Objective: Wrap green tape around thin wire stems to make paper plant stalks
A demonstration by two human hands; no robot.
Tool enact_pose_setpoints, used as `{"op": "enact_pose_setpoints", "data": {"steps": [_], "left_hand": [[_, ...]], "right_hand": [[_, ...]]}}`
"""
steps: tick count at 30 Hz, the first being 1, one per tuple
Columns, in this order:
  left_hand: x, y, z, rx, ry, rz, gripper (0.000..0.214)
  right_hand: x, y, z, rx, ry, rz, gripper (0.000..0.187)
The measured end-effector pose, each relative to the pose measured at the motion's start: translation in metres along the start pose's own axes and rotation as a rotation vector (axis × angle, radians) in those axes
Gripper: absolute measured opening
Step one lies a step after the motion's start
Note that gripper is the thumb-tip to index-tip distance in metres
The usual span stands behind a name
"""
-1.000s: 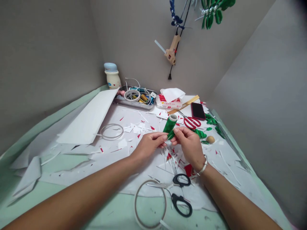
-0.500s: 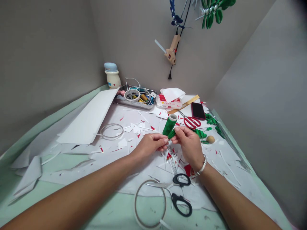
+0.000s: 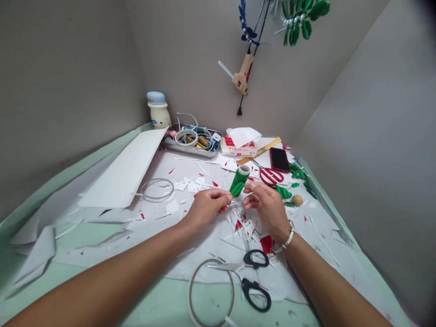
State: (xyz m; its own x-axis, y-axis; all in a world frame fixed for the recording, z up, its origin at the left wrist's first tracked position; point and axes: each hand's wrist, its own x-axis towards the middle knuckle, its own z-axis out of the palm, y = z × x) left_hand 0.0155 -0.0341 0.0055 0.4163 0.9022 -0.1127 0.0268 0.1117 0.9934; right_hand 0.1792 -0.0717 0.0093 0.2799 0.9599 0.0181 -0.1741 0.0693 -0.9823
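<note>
My left hand is closed in a pinch on the base of a small green fabric leaf. The leaf tilts up to the right, in front of a spool of green thread that stands on the paper. Just to the right, my right hand has its fingers loosely curled and apart, a small gap from the leaf. Several thin wires lie below both hands. More green leaves and a tan ball are beyond my right hand.
Black-handled scissors overlap a white ring in front. Behind stand a metal tray of supplies, a tissue pack, red-handled scissors and a phone. A glue gun hangs on the wall.
My right hand has let go of the green leaf and its fingers have spread. The leaf stays in my left hand, now more fully visible. The view has shifted slightly.
</note>
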Motion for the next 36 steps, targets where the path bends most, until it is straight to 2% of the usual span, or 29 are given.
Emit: {"op": "enact_pose_setpoints", "data": {"steps": [13,29,36], "left_hand": [[-0.004,0.0025,0.0055,0.062,-0.037,-0.019,0.019],[-0.0059,0.0027,0.0058,0.048,-0.079,0.019,0.018],[-0.0038,-0.0001,0.0044,0.05,-0.031,0.011,0.017]], "right_hand": [[0.0017,0.0035,0.001,-0.136,0.001,0.004,0.032],[-0.001,-0.0031,0.0054,0.099,-0.042,0.097,0.028],[-0.0014,-0.0014,0.0036,0.003,-0.08,0.054,0.03]]}}
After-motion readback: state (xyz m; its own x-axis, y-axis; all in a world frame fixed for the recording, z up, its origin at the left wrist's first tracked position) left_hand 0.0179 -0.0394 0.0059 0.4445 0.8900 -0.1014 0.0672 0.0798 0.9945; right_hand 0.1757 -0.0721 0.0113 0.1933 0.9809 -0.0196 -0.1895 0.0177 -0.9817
